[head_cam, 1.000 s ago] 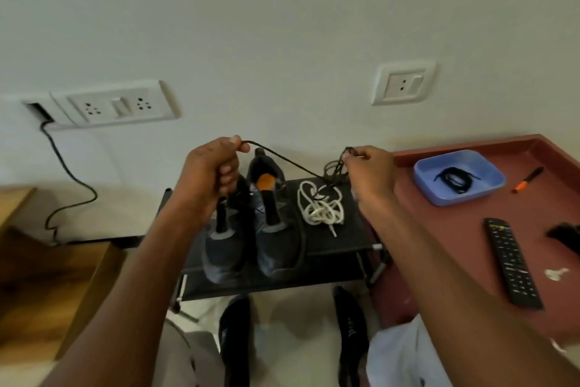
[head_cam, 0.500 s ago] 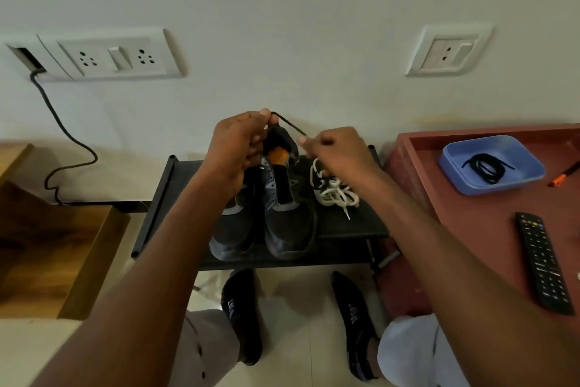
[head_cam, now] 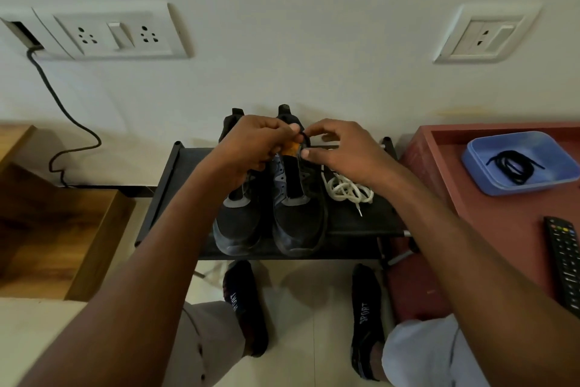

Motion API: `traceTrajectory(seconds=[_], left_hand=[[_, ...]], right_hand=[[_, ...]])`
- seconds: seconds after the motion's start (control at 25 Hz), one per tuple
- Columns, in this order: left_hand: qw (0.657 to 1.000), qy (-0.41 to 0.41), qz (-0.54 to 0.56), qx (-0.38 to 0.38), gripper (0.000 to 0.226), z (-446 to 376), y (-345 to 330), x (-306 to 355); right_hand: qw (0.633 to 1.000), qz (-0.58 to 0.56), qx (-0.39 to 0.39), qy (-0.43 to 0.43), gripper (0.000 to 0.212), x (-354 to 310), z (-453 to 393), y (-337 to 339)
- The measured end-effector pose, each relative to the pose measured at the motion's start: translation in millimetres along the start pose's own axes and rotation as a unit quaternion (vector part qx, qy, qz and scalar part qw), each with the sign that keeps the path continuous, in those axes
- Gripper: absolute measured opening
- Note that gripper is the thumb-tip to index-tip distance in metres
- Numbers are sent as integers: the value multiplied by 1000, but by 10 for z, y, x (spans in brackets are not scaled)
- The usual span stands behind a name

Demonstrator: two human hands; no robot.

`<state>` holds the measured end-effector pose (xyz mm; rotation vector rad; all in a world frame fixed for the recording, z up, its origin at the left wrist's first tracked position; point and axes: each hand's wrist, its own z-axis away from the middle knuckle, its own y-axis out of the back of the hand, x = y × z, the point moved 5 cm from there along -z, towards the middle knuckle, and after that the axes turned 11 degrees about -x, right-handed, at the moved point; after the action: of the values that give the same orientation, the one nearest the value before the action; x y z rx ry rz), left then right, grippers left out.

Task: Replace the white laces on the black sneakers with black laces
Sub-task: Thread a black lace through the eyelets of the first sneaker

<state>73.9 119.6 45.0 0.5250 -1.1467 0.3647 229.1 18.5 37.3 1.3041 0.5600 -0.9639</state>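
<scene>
Two black sneakers stand side by side on a low black rack (head_cam: 351, 223), toes towards me: the left sneaker (head_cam: 238, 223) and the right sneaker (head_cam: 298, 217). My left hand (head_cam: 254, 145) and my right hand (head_cam: 339, 148) meet above the tongue of the right sneaker. Both pinch a short black lace (head_cam: 303, 140) that loops between their fingertips. A bundle of white laces (head_cam: 346, 189) lies on the rack just right of the sneakers. A second black lace (head_cam: 514, 165) lies coiled in a blue tray (head_cam: 477, 167).
The blue tray and a black remote (head_cam: 565, 258) sit on a red-brown table (head_cam: 508, 214) to the right. A wooden box (head_cam: 56, 229) stands on the left. A black cable (head_cam: 62, 116) hangs from a wall socket. My socked feet (head_cam: 248, 305) are on the floor below the rack.
My hands came down and together, from stretching the black lace wide in the air to holding it close over the right sneaker's tongue. The view tilted downward.
</scene>
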Motion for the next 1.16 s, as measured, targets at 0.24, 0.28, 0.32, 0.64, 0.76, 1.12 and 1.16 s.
traceTrajectory(seconds=[0.24,0.28,0.32,0.64,0.76,1.12,1.16], left_hand=[[999,41,-27,-9,28,18,144,-130],[998,50,-32,1,25,35,188,-164],[998,55,-34,9,22,55,221,-194],[999,22,41,-4,19,43,98,-150],[997,25,67,18,13,66,95,-165],[997,66,44,26,12,298,151,-350],[995,97,15,22,15,307,181,-394]], right_hand=[[989,-75,108,-64,14,171,39,146],[987,-28,130,-92,11,242,46,198],[985,41,131,-107,6,265,47,216],[990,-138,-21,24,16,-30,-89,-313],[995,-96,18,-10,4,49,-76,-233],[997,-78,-8,8,14,-17,-122,-451],[998,-63,10,-1,18,3,-142,-478]])
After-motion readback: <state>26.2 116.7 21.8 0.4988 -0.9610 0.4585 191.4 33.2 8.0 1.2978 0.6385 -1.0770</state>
